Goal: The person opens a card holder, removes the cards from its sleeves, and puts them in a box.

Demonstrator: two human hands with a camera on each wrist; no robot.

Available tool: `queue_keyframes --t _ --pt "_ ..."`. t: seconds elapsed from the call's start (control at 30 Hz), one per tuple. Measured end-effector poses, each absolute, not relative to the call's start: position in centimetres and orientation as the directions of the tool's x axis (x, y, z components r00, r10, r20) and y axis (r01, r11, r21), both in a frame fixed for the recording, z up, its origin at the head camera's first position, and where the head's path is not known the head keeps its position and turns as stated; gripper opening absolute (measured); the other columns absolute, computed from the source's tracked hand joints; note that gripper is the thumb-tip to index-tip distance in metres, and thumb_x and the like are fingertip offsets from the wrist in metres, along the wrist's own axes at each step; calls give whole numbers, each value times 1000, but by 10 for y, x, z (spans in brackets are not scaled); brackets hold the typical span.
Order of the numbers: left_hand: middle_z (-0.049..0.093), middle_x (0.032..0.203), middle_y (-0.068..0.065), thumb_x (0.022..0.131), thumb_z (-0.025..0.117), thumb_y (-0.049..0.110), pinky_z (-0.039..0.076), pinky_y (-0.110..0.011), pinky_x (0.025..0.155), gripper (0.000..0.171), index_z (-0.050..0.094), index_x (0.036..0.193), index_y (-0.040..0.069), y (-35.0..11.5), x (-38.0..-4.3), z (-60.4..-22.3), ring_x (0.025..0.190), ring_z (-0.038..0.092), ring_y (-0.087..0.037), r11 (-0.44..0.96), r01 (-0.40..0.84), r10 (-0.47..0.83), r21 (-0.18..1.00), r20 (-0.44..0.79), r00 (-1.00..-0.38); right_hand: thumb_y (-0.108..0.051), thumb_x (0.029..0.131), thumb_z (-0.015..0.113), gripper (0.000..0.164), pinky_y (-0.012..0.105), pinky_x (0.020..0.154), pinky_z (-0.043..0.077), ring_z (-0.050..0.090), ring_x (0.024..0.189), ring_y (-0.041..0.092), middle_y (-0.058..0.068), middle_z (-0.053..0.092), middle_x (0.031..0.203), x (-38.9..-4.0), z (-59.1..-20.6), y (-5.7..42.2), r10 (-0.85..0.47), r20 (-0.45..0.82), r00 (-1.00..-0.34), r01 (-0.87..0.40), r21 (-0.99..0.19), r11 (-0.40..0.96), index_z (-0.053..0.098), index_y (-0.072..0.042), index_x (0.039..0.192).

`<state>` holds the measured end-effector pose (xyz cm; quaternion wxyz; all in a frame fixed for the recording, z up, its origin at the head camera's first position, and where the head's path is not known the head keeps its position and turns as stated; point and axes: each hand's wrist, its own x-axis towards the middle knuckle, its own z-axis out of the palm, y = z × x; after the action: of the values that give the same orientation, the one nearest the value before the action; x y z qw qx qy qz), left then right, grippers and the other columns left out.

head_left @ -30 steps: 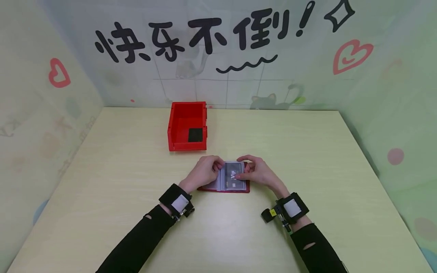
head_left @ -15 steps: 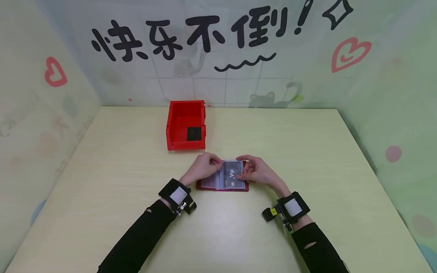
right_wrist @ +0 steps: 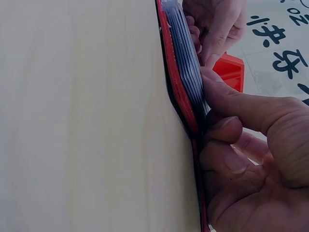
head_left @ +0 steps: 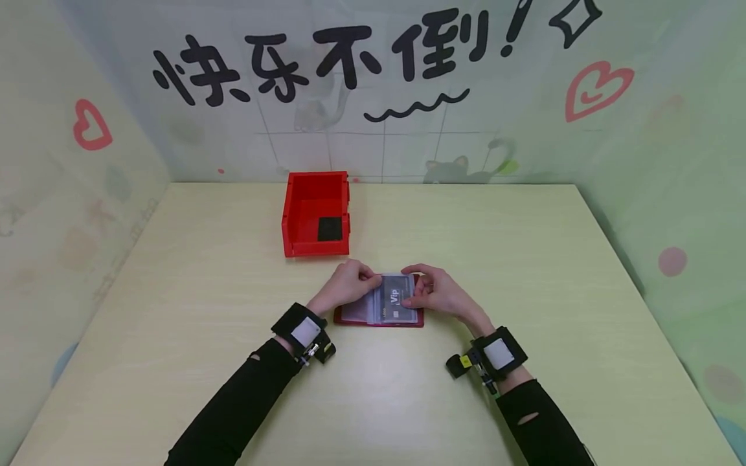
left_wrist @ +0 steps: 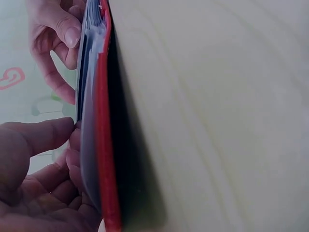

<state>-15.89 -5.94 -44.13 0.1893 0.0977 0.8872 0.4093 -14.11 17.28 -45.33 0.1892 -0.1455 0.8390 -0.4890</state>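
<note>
An open card holder [head_left: 421, 318] with a red cover lies on the table, clear plastic sleeves [head_left: 357, 310] spread on its left side. On its right side a grey card [head_left: 394, 305] marked "Vip" shows through a clear sleeve. At the top of the sleeve holding this card, my left hand [head_left: 348, 283] pinches the edge between thumb and fingers. My right hand [head_left: 436, 290] holds the right side, its thumb on the card and its other fingers at the page edges. From the right wrist view, a stack of sleeves [right_wrist: 187, 53] stands inside the red cover [right_wrist: 176, 77].
Behind the hands, a red bin [head_left: 315, 250] stands toward the back of the table [head_left: 466, 226], with a dark square [head_left: 329, 229] inside it. Printed walls [head_left: 384, 149] enclose the table at the back and sides.
My left hand has shifted slightly up and away from the sleeves on the left, keeping its fingers at the sleeve's top edge. The right hand stays almost still. The head view has tilted slightly.
</note>
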Motion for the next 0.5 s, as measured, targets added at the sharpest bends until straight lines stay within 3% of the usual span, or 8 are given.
queue_keyframes --t 0.5 --pt "69 91 -11 98 65 22 38 -23 63 24 76 106 2 -57 -158 -437 81 56 -19 676 -1 327 737 -302 -896 -9 84 81 64 21 61 39 50 67 14 4 55 74 -141 -453 172 -430 -164 -888 -74 -871 485 52 3 139"
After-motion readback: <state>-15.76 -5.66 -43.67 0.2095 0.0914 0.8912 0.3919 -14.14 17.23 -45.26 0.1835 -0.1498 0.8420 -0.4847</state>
